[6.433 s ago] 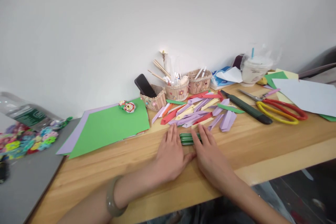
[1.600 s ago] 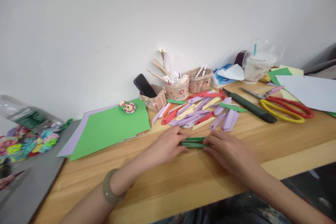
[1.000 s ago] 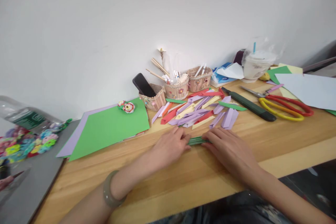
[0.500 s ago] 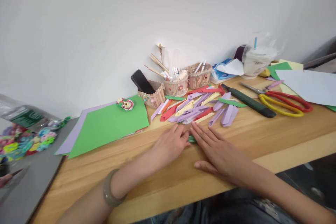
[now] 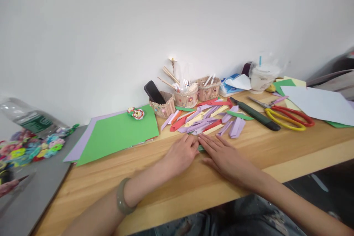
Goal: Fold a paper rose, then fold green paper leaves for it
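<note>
Head view: the green paper piece [image 5: 201,148] lies on the wooden table [image 5: 177,199], mostly covered, on the near side of the pile of paper strips [image 5: 203,120]. The left hand [image 5: 181,153] rests at its left end with fingers curled; whether they pinch the paper cannot be told. The right hand [image 5: 224,158] lies flat over it, fingers extended, thumb set apart. The cutter [image 5: 256,114] and the scissors [image 5: 267,106] lie right of the pile
</note>
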`<state>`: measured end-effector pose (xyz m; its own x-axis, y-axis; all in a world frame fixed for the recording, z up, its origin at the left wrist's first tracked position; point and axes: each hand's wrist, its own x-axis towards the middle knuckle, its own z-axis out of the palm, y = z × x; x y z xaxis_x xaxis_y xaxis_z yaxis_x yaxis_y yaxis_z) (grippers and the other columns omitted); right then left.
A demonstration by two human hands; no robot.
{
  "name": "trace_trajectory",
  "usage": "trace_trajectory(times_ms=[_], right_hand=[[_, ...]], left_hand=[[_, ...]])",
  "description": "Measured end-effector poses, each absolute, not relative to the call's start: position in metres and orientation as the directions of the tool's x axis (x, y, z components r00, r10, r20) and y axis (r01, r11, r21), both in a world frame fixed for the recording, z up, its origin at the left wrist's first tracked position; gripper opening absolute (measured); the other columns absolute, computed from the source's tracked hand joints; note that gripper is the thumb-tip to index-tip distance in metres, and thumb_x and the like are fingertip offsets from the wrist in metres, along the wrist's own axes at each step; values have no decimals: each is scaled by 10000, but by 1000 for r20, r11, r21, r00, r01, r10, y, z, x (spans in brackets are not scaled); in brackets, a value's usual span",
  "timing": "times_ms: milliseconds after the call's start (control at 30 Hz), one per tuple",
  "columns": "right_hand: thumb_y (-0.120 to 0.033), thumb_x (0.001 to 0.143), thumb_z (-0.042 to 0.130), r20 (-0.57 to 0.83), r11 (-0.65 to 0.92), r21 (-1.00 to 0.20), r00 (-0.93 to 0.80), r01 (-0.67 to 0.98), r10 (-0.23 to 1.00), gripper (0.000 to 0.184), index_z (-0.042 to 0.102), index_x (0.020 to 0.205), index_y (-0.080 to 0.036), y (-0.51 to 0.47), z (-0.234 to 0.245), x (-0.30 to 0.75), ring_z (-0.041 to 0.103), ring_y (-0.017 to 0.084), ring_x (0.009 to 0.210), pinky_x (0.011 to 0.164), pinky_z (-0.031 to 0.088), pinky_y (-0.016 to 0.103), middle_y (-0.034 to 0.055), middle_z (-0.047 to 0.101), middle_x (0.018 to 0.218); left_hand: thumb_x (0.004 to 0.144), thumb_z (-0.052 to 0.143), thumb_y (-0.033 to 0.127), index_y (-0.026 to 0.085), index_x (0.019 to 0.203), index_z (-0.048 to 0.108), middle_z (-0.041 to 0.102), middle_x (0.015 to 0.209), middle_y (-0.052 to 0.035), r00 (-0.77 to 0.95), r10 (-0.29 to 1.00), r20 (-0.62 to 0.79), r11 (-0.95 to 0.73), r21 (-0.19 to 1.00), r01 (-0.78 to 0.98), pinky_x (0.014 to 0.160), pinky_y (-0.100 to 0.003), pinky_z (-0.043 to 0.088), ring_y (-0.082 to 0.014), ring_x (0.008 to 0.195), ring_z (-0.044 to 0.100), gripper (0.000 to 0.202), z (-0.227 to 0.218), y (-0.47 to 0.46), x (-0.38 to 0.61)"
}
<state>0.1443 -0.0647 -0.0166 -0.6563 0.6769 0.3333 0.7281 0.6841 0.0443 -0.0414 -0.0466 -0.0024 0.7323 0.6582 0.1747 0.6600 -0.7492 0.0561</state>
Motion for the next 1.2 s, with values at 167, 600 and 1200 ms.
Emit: trace_trajectory(times_ms=[167, 600, 1200], right_hand=[[-120, 883, 376, 378, 682, 67, -651, 728, 658, 351, 524, 1202, -118, -63, -16, 143, 457, 242, 1189, 974, 356, 463, 129, 545, 1254], [-220, 882, 450, 320, 688, -42, -642, 725, 696, 210, 606, 1021, -204, -48, 15, 145, 574, 183, 746, 597, 429, 281, 55, 604, 847], [-476, 780, 531, -3, 77, -985, -463, 155, 886, 384, 562, 564, -161, 8, 58, 171, 398, 82, 422, 396, 287, 205, -35, 445, 476]], left_hand=[[913, 300, 216, 127, 873, 561, 549, 878, -79, 713, 671, 201, -738, 101, 667, 695, -326, 444, -197, 851, 476, 278, -4, -44, -41], [892, 307, 153, 127, 913, 584, 550, 881, -89, 725, 648, 234, -758, 107, 643, 700, -344, 458, -199, 836, 490, 278, 14, -40, -55], [682, 655, 465, 173, 1258, 440, 543, 1226, -130, 429, 901, 61, -32, 997, -75, 896, -370, 424, -250, 1128, 496, 681, 47, 3, -13]])
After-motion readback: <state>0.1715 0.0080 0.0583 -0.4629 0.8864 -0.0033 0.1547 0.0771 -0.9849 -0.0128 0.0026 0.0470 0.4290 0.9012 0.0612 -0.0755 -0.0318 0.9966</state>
